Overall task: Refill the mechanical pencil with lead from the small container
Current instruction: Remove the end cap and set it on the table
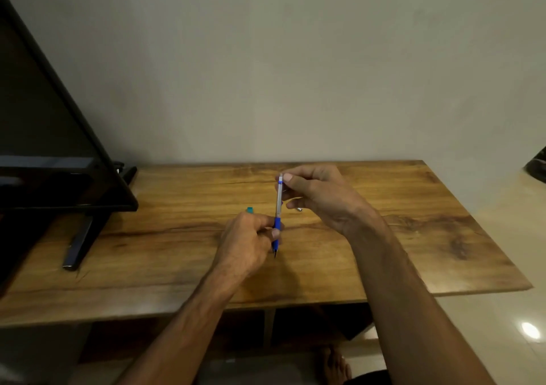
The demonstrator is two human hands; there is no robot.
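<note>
Head view: the mechanical pencil point(278, 207) stands almost straight up in the middle of the frame, above the wooden table point(413, 237). It has a blue grip low down, a clear silver body and a dark tip that points down. The left hand point(248, 241) is closed around the blue grip, with fingers and thumb pinched on it. The right hand point(322, 197) is up at the top end of the pencil, with its thumb and first finger pressed together on the white end. A small silver piece point(298, 209) pokes out from under the lower fingers of the right hand; I cannot tell what it is. A little teal thing point(250, 209) peeks out just behind the left hand, mostly hidden. At the left of the frame a big black screen point(44, 118) leans on a dark stand point(82, 237) that sits on the table. A plain wall point(295, 59) fills the top of the frame. At the bottom a bare foot point(335, 364) rests on the floor.
</note>
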